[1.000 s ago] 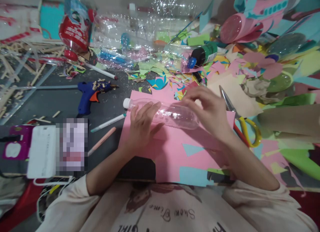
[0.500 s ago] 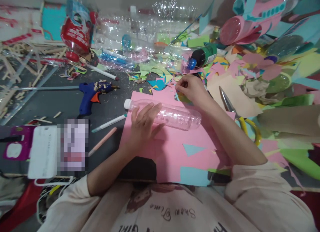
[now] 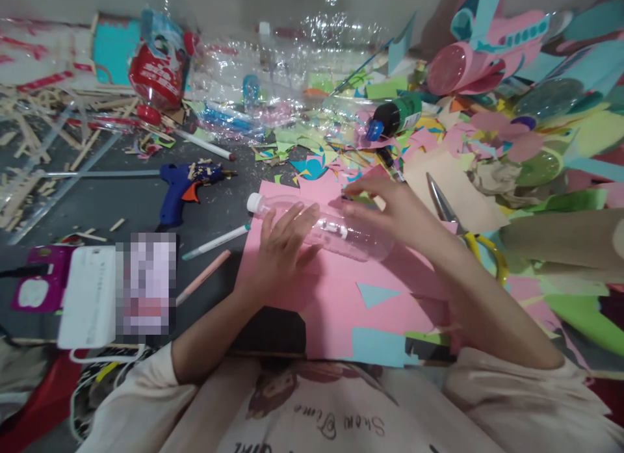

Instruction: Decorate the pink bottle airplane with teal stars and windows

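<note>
A clear plastic bottle (image 3: 361,235) with a white cap (image 3: 254,203) lies on its side on pink paper (image 3: 331,316), cap toward the left. My left hand (image 3: 285,242) rests over its neck half, fingers across the top and thumb on the near side, holding it against the paper. Over the bottle's far side, toward its base, hovers my right hand (image 3: 390,206). Its thumb and fingers are apart and I see nothing between them. A blue triangular paper scrap (image 3: 375,294) and a blue paper piece (image 3: 377,346) lie on the sheet nearer to me.
Scissors (image 3: 487,255) with yellow handles lie at the right. A blue glue gun (image 3: 175,186), markers (image 3: 217,242) and a phone (image 3: 146,284) lie at the left. Paper scraps, wood sticks and plastic bottles crowd the back; a pink paper-wrapped bottle (image 3: 453,66) is at the back right.
My right hand has gone from pinched fingers beyond the bottle to spread fingers, and has come nearer, over the bottle. My left hand stays on the bottle. The view has shifted slightly.
</note>
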`<state>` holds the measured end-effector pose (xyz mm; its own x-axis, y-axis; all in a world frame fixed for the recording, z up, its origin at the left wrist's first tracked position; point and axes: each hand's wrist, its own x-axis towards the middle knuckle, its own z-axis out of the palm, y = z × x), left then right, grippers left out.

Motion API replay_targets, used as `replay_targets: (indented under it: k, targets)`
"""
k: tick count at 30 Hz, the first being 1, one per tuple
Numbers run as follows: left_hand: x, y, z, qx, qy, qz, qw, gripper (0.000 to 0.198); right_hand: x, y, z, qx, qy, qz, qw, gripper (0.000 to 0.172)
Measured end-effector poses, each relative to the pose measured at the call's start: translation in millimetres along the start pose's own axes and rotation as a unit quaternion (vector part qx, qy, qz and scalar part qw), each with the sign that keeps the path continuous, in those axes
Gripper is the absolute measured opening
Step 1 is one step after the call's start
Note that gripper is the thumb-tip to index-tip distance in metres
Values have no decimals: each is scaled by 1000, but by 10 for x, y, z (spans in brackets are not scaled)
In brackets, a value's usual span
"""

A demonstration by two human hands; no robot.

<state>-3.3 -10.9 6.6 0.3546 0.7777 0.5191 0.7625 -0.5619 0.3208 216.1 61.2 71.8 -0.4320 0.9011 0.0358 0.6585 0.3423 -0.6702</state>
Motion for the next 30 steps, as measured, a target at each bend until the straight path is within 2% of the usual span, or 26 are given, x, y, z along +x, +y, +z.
replay_targets:
  k: [2,4,6,8,10,13,14,15,18,20,22,24,28,30]
  targets:
    - [-8,1,-16,-16,-15,7,1000,59,-164,-76,5,34,-65,25,997,42]
    - [-18,-18,-32,-42,-22,5,999,55,-290,-85,15,65,-85,60,992,50]
    - [-25,-66,-40,-82,-4,-30,996,55,-387,-28,13,112,-64,95,987,47]
    - [-18,-130,-41,-153,30,-117,981,59,-471,69,3,178,-14,128,976,41]
    - [16,-184,-47,-260,48,-249,932,57,-555,171,-1,244,44,162,955,37]
    - [114,-204,-107,-433,24,-426,794,39,-684,267,29,312,92,209,922,38]
    - [152,-196,-141,-468,16,-457,756,35,-725,276,49,329,93,218,914,39]
    - [189,-182,-179,-489,16,-477,730,33,-762,274,75,347,90,226,906,40]
    - [268,-135,-271,-524,2,-506,685,31,-838,217,169,400,80,246,879,43]
    - [284,-110,-284,-530,-6,-515,674,36,-854,168,236,424,77,254,866,43]
    - [272,-89,-258,-527,-14,-511,679,44,-843,136,295,431,70,247,865,42]
    - [240,-68,-216,-520,-39,-492,697,54,-816,128,345,428,62,235,870,41]
    - [179,-25,-161,-508,-138,-427,735,67,-758,140,427,412,44,208,886,46]
    - [170,-27,-153,-497,-136,-409,753,67,-739,135,467,401,52,191,895,50]
